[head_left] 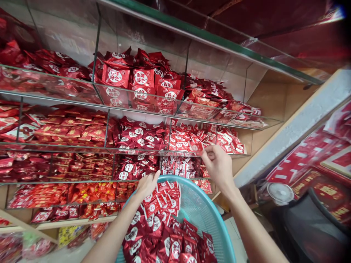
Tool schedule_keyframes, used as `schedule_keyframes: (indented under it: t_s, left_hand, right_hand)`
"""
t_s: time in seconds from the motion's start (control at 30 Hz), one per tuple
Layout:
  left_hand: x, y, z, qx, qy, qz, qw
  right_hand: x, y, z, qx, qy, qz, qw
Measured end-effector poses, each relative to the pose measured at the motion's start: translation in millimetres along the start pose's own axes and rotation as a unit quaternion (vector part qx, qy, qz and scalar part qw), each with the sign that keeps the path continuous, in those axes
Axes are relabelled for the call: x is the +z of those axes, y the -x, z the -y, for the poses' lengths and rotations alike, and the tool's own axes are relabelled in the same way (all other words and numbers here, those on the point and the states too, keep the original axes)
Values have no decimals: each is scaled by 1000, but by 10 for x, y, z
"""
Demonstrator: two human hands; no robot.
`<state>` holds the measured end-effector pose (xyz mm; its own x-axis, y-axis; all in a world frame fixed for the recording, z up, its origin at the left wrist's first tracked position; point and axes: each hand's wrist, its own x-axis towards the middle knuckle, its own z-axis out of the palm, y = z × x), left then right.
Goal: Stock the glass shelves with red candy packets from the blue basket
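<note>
My left hand (147, 185) is closed on the far left rim of a turquoise plastic basket (204, 186). In the basket lie many dark red packets (167, 243) with white oval labels, and a cluster of smaller bright red packets (163, 201) near the far side. Above the basket's right side, my right hand (219, 166) is raised at the front lip of a glass shelf. Its thumb and fingers pinch a small red packet (196, 147), slightly blurred. Just behind it, a shelf compartment holds similar small red-and-white packets (181, 133).
Glass-fronted shelves with dividers (106, 128) hold red packets in several rows. Larger red packets (141, 78) fill the upper row. At right are a wooden side panel (270, 138), a black chair back (315, 223) and a round clear lid (280, 193). Bagged goods (35, 244) lie low left.
</note>
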<state>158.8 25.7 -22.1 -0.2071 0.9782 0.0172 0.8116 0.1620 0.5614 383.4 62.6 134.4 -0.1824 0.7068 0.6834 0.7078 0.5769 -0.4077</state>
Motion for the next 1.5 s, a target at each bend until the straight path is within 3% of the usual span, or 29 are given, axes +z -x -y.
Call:
schedule_keyframes:
  t_s: [0.07, 0.17, 0.3, 0.4, 0.57, 0.93, 1.13, 1.3, 1.4, 1.5]
  left_hand:
    - [-3, 2, -2, 5, -1, 0, 1000]
    - [-6, 0, -5, 7, -2, -2, 1000]
    - [-6, -5, -11, 6, 0, -2, 1000]
    - [-7, -2, -15, 1, 0, -3, 1000]
    - [-5, 1, -8, 1, 1, -1, 1000]
    - [37, -26, 28, -5, 0, -2, 1000]
    - [37, -23, 23, -2, 0, -3, 1000]
    - [39, -23, 18, -4, -4, -7, 1000]
    - [39, -20, 17, -1, 2, -9, 1000]
    - [39, -16, 18, -1, 2, -12, 1000]
  right_hand:
    - [65, 261, -42, 78, -158, 63, 982]
    - [303, 679, -220, 212, -317, 148, 912]
    - [655, 1164, -521, 398, -360, 190, 822]
    - [796, 1390, -659, 492, -374, 204, 759]
    - [883, 1498, -698, 526, -407, 226, 711]
    - [1181, 1528, -552, 548, -447, 212, 674]
    - [1274, 1551, -522, 550, -448, 181, 681]
    - [1253, 1565, -542, 530, -411, 215, 710]
    - [1169, 1495, -584, 489, -356, 226, 763]
    - [1004, 1234, -600, 372, -272, 186, 868]
